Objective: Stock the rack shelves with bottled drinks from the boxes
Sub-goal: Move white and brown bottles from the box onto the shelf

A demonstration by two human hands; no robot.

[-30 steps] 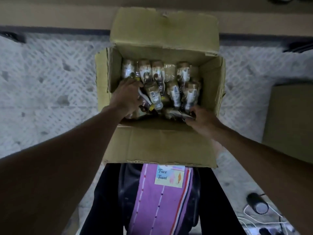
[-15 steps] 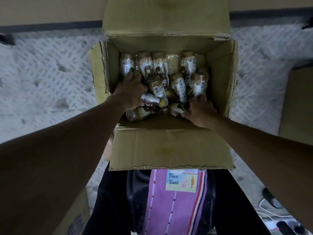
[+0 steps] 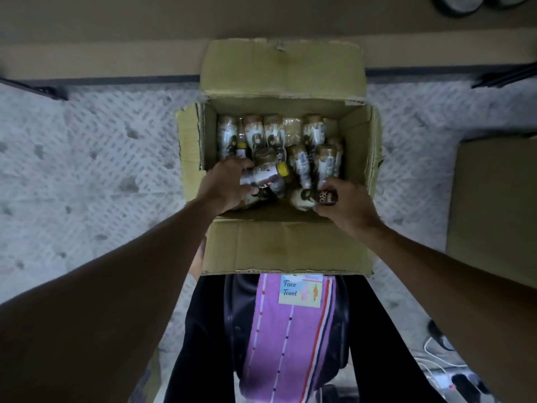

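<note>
An open cardboard box point(image 3: 284, 245) stands on the floor in front of me, its flaps folded out. Inside are several small labelled drink bottles point(image 3: 302, 164), most upright, some lying loose at the near side. My left hand point(image 3: 223, 184) is inside the box at the near left, closed around a lying bottle with a yellow cap point(image 3: 263, 177). My right hand point(image 3: 345, 205) is at the near right corner, gripping a dark-labelled bottle point(image 3: 312, 199) that lies on its side.
The floor point(image 3: 96, 175) is pale and patterned. A second cardboard box point(image 3: 494, 205) sits at the right. A low beige ledge point(image 3: 101, 42) runs across the top. A purple face towel point(image 3: 290, 338) hangs at my front. Cables and a power strip point(image 3: 441, 373) lie at the bottom right.
My left hand has drawn back toward the near side, closed on a yellow-capped bottle. My right hand has lifted a dark-labelled bottle clear of the pile.
</note>
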